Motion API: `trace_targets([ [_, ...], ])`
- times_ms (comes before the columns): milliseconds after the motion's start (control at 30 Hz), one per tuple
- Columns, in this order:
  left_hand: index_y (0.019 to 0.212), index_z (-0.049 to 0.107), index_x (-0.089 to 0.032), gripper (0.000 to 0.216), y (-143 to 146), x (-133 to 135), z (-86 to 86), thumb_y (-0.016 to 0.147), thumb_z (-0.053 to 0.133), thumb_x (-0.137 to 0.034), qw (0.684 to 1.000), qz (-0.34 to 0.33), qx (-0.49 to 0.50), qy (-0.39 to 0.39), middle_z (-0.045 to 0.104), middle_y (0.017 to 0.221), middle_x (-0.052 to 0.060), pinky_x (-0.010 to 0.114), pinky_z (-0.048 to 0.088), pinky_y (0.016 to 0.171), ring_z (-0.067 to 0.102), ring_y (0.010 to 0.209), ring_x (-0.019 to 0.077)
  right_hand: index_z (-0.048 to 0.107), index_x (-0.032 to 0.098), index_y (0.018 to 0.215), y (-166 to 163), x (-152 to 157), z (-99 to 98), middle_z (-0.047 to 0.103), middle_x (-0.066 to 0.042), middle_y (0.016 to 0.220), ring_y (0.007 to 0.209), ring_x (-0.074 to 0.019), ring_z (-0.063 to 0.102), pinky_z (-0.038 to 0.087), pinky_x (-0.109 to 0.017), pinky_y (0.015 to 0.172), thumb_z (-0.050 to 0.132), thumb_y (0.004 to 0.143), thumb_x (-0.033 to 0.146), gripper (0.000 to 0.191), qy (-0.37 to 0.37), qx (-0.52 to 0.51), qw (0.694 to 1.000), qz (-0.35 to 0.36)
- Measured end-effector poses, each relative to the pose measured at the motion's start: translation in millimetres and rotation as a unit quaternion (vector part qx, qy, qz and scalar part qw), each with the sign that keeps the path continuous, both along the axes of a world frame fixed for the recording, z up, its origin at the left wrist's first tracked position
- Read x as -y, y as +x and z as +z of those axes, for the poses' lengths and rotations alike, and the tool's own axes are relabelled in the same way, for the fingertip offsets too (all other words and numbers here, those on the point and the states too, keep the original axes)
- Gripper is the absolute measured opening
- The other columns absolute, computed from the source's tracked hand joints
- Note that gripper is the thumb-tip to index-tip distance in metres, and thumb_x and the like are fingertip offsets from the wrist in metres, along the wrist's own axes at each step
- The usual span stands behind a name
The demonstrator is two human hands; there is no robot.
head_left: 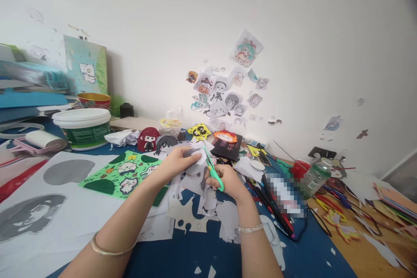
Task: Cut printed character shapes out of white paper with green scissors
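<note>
My left hand point(178, 161) is closed on a grey and white paper cutout point(194, 164), held above the blue table. My right hand point(226, 181) grips green-handled scissors point(213, 169), fingers through the loops. The blades point up and left into the edge of the paper. Both wrists wear thin bangles. White paper scraps point(208, 202) lie on the table right under the hands.
A green printed sheet point(122, 173) lies left of the hands, large grey-printed white sheets point(42, 208) further left. A white tub point(83, 127) stands at the back left. Character cutouts line the wall. Pens, a jar point(314, 178) and coloured paper crowd the right.
</note>
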State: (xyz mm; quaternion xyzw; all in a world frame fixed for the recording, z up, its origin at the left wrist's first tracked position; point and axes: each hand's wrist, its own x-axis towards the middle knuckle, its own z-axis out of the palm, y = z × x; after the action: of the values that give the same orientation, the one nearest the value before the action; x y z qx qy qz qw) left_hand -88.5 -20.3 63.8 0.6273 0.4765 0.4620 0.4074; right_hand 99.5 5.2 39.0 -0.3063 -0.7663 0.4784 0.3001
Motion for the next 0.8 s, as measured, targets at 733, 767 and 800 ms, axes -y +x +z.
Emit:
trace_targets([
  [733,0.061,0.054,-0.016,0.021,-3.5,7.1,7.9,0.066,0.057,-0.037,0.997,-0.072,-0.022,-0.034,0.047,0.053,-0.005,0.018,0.03,0.042,0.039,0.047,0.0086,0.059,0.013,0.069,-5.4,0.8,-1.7,0.047,0.003,0.057,0.05,-0.009,0.041,0.033,-0.02,0.046,0.066,0.066,0.035,0.023,0.018,0.008,1.0,0.021],
  [767,0.061,0.054,-0.016,0.022,-3.1,6.9,7.8,0.065,0.057,-0.038,0.997,-0.066,-0.023,-0.038,0.048,0.053,-0.004,0.019,0.03,0.042,0.041,0.047,0.0091,0.058,0.013,0.069,-5.3,0.6,-2.2,0.046,0.003,0.056,0.05,-0.0088,0.041,0.032,-0.02,0.046,0.066,0.066,0.035,0.023,0.016,0.007,1.0,0.023],
  [800,0.061,0.055,-0.016,0.022,-2.8,6.7,7.7,0.064,0.058,-0.038,0.997,-0.06,-0.024,-0.04,0.049,0.053,-0.004,0.019,0.03,0.043,0.041,0.047,0.0095,0.058,0.013,0.069,-5.1,0.4,-2.6,0.046,0.003,0.056,0.049,-0.0086,0.04,0.032,-0.02,0.045,0.065,0.067,0.035,0.023,0.016,0.007,1.0,0.024],
])
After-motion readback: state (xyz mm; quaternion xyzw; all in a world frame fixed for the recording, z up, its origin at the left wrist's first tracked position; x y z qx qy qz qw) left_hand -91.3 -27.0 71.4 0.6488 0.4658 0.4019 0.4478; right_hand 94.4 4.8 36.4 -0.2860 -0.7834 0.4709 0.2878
